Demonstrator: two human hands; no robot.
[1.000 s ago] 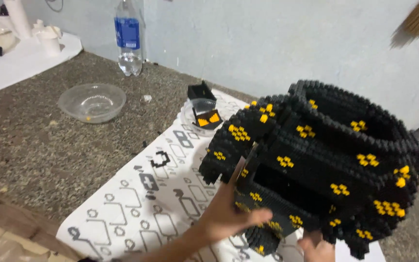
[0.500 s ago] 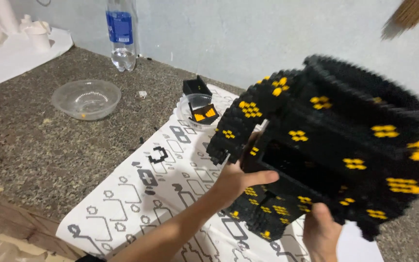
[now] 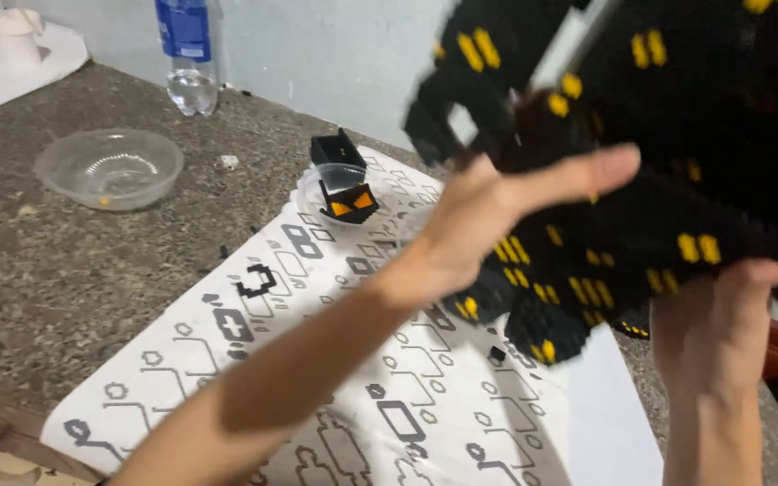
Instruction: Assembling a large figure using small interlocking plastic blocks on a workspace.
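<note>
You are holding the black-and-yellow brick model (image 3: pixel 659 180) above the instruction sheet (image 3: pixel 389 405): left hand (image 3: pixel 488 220) gripping its side, right hand (image 3: pixel 713 333) clamping its underside.

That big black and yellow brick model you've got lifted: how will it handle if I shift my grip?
The black and yellow brick model looks rigid but probably fragile: it is built of many small bricks, and one loose piece lies on the printed sheet. It seems bulky, since the left hand and right hand both support it.

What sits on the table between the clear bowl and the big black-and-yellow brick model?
In the head view, a small black block piece and a clear cup holding a black-and-orange piece, at the edge of the printed sheet.
</note>
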